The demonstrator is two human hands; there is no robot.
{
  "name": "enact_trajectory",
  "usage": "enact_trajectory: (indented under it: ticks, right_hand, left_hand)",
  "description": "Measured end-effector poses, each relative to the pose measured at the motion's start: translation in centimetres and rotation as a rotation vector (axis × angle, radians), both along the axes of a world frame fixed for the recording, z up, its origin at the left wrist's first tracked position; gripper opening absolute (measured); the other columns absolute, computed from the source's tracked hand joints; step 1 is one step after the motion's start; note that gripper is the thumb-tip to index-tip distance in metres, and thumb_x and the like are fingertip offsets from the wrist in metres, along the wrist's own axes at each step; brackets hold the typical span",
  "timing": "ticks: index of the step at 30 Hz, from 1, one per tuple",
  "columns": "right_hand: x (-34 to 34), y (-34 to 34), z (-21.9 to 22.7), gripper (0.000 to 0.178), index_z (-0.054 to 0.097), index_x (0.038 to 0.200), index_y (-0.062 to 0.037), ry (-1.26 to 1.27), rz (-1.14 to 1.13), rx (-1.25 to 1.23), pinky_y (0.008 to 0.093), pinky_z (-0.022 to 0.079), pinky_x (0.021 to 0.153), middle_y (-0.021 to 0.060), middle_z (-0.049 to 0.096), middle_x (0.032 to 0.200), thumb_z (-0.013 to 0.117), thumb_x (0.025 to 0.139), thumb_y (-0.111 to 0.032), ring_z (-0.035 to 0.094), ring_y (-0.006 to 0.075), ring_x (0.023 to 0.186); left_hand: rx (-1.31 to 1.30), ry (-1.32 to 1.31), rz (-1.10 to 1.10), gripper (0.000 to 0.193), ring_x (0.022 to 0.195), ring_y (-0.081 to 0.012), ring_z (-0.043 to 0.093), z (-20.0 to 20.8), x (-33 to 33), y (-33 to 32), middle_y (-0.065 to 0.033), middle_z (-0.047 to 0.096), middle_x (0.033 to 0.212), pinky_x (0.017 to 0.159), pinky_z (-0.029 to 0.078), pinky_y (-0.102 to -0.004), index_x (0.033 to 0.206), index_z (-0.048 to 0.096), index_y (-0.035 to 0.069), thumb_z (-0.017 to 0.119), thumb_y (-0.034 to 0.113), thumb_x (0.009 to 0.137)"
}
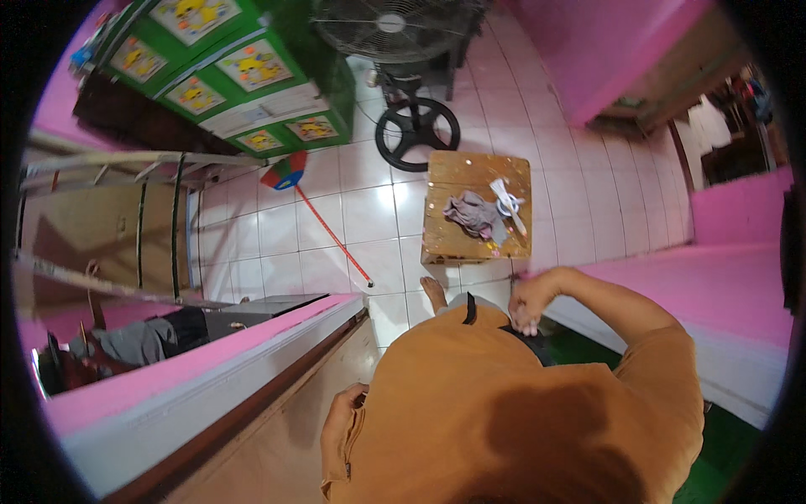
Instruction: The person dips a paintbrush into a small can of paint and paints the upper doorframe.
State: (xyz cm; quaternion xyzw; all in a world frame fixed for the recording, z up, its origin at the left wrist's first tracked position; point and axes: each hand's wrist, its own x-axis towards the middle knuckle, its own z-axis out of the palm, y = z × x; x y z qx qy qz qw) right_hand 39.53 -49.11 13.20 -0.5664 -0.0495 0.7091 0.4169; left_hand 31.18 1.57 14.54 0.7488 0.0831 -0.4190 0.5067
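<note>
My right hand (529, 304) is bent in front of my waist, its fingers drawn together beside a dark strap-like thing (537, 343); whether it grips anything is hidden. By my left side hangs my left hand (338, 420), close to the pale wall, with its fingers mostly out of sight. Ahead of me stands a wooden stool (445, 172). On its top lie a crumpled grey cloth (475, 214), a small round container (508, 203) and a white-ended brush-like tool (510, 208) resting across it.
A broom (333, 238) with a red handle lies on the tiled floor (319, 273). Beyond the stool stands a black fan (389, 25) on a round base. Green drawers (277, 101) and a metal ladder (101, 164) are at left. Pink low walls (705, 298) flank me.
</note>
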Motion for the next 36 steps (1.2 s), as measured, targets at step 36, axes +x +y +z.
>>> enact_trajectory:
  ticks: [36]
  right_hand:
    - [1.2, -0.7, -17.5, 0.034, 0.053, 0.125, -0.0071, -0.842, -1.518, -1.08, 0.037, 0.05, 0.073, 0.0157, 0.064, 0.091, 0.06, 0.099, -0.029, 0.062, 0.0229, 0.08]
  left_hand:
    - [-0.363, -0.763, -0.735, 0.029, 0.101, -0.0399, 0.059, -17.5, 30.3, -35.0, -0.02, 0.065, 0.1, 0.094, 0.041, -0.0506, 0.109, 0.065, 0.003, 0.067, 0.02, 0.086]
